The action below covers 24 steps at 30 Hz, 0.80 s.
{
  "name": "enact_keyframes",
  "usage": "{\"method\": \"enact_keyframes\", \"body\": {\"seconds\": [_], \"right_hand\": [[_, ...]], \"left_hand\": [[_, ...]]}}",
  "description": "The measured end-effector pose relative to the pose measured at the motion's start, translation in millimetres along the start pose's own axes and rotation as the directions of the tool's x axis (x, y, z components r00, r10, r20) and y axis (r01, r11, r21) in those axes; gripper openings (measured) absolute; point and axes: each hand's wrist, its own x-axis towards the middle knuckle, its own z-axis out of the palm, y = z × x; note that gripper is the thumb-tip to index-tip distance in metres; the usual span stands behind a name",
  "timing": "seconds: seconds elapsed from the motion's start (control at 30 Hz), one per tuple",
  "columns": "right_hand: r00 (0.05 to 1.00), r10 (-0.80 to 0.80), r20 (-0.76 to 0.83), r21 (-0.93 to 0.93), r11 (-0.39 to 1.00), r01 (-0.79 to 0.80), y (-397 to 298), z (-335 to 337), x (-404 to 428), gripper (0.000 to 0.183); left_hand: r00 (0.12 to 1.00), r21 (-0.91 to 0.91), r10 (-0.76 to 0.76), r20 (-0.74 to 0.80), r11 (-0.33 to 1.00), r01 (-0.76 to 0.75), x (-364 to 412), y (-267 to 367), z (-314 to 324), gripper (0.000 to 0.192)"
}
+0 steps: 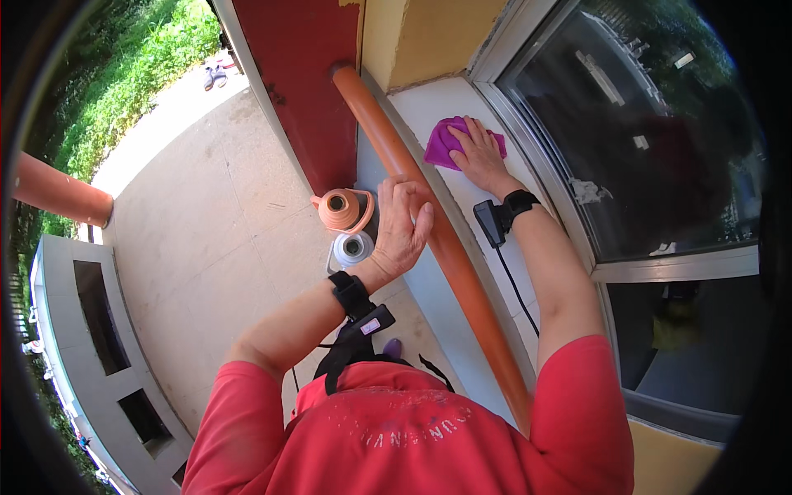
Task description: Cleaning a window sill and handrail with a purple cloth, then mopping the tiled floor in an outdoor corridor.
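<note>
A crumpled purple cloth [440, 143] lies on the white tiled window sill [427, 102]. My right hand [482, 154] presses down on it with the fingers spread. Left of the sill runs a long orange pipe or rail [458, 260]. My left hand [402, 226] is at its near-left side, fingers loosely bent and nothing seen in them; whether they touch the pipe I cannot tell. Each wrist wears a black strap with a small device and cable.
A sliding window [625, 148] in a metal frame borders the sill on the right. Below on the floor stand an orange vacuum flask or kettle [340, 213] and a white one [351, 247]. A dark red panel [303, 93] rises ahead. A tiled block with openings [93, 396] stands left.
</note>
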Motion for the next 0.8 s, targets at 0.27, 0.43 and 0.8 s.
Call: {"method": "enact_keyframes", "body": {"seconds": [0.27, 0.43, 0.8], "right_hand": [[0.993, -0.102, -0.056, 0.153, 0.982, 0.11, 24.6, -21.1, -187.9, 0.041], [1.0, -0.011, -0.02, 0.297, 0.955, 0.017, 14.1, -40.1, -279.4, 0.032], [0.996, -0.084, 0.023, 0.03, 0.996, 0.083, -105.4, -21.4, -180.0, 0.072]], "left_hand": [[0.426, -0.366, -0.901, -0.079, 0.424, 0.828, -75.0, -44.6, -144.9, 0.033], [0.089, -0.677, -0.994, -0.064, 0.109, 0.728, -166.0, -55.8, -214.8, 0.034], [-0.159, -0.796, -0.986, -0.052, -0.055, 0.603, -294.6, -39.4, -228.3, 0.034]]}}
